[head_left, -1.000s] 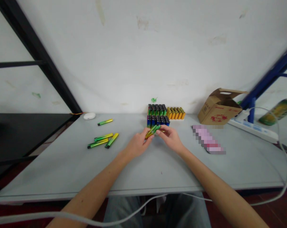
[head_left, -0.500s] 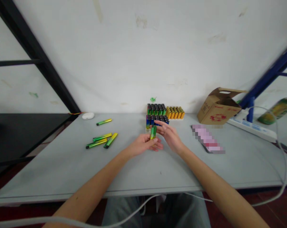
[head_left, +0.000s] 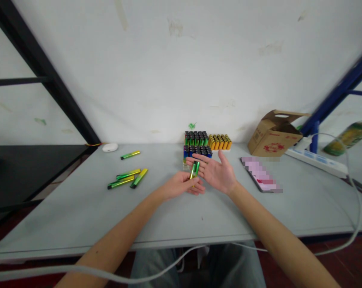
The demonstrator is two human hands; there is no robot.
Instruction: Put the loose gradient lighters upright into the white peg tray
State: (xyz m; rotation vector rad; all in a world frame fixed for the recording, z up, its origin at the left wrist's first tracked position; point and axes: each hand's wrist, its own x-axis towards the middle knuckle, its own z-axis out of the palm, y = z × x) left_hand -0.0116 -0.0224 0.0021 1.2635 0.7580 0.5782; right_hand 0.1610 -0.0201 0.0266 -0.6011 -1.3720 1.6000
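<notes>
Green-and-yellow sticks (head_left: 194, 171) stand nearly upright in the left hand (head_left: 181, 186), whose grip is closed around their lower ends – just in front of the block of lighters (head_left: 198, 151) on the surface (head_left: 79, 216). Beside the sticks the right hand (head_left: 217, 173) lies wide, palm up, holding nothing, fingertips touching them. Left of the lighters, four more loose sticks (head_left: 128, 178) lie flat – well apart from both hands.

On the grey table (head_left: 79, 216) in front of you, four green-yellow sticks (head_left: 128, 176) lie loose to the left, one apart from the other three; a small white puck (head_left: 110, 147) sits near the wall; behind them stand rows of green, blue and yellow lighters (head_left: 206, 144); to your right, an open cardboard box (head_left: 273, 138), a white power strip (head_left: 317, 163), a grey cable (head_left: 353, 224).
</notes>
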